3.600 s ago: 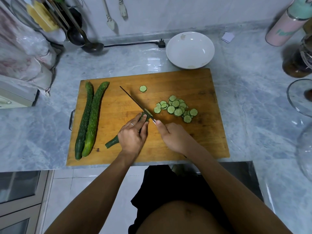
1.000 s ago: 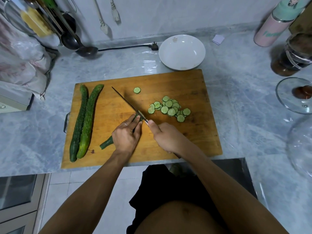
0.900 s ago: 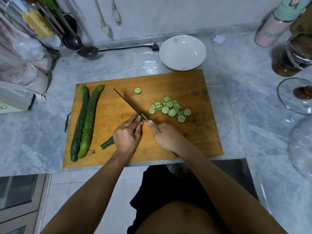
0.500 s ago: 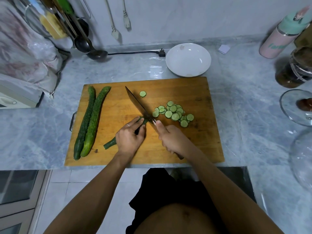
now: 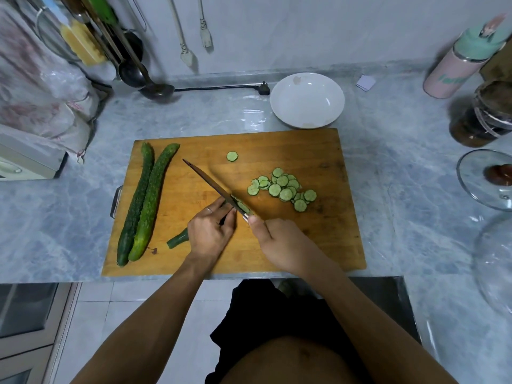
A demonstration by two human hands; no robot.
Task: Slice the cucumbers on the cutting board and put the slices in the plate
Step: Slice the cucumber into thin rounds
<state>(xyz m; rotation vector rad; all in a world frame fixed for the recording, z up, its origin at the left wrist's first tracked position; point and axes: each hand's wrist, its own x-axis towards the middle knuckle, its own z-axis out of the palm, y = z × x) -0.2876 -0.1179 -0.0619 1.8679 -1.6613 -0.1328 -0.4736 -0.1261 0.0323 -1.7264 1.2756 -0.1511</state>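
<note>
On the cutting board [image 5: 318, 239], the left hand [image 5: 209, 234] curls its fingers over one partly cut cucumber [image 5: 178, 239], whose stub end pokes out behind the palm, while the right hand [image 5: 282, 245] is wrapped tight round the handle of one knife [image 5: 210, 184] whose blade runs away past the left fingertips. Just beyond the right fingers lies a pile of roughly fifteen slices [image 5: 282, 188], with one stray slice [image 5: 232, 156] farther off. Two whole cucumbers [image 5: 145, 200] lie side by side, touching, well to the left of the left hand, and one white plate [image 5: 307, 99] sits off the board beyond the slices.
</note>
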